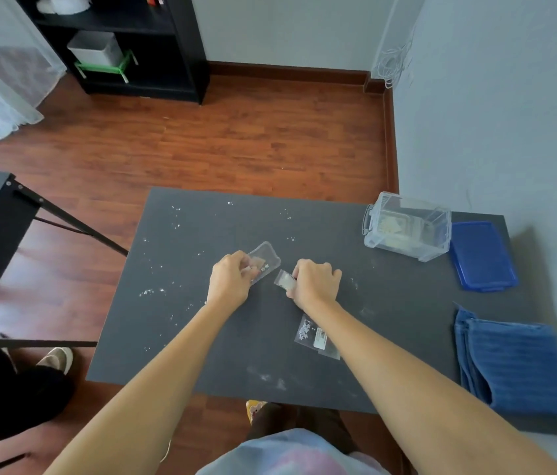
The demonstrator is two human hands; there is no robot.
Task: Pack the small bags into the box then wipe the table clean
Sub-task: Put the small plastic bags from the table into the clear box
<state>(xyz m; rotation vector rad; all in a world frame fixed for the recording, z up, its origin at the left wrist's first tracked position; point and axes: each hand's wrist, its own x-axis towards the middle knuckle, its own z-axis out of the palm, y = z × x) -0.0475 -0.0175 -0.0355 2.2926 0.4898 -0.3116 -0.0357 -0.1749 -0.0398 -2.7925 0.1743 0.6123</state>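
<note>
On the dark grey table [201, 337] my left hand [231, 281] grips a small clear bag [265, 260] with white bits inside, near the table's middle. Just to its right my right hand [316, 281] is closed on another small clear bag [285, 280]. A third small bag [308, 332] with a barcode label lies flat under my right forearm, and another bag's edge shows beside it. The clear plastic box [407, 226] stands open at the far right with pale contents inside. Its blue lid [482, 255] lies to its right. A folded blue cloth [513, 361] rests at the near right.
White crumbs and smears [154, 291] are scattered over the table's left and near parts. A black table frame [13, 214] stands to the left, and another person's legs and shoes [54, 359] are beside it. A wall runs along the right; a black shelf [154, 46] stands far back.
</note>
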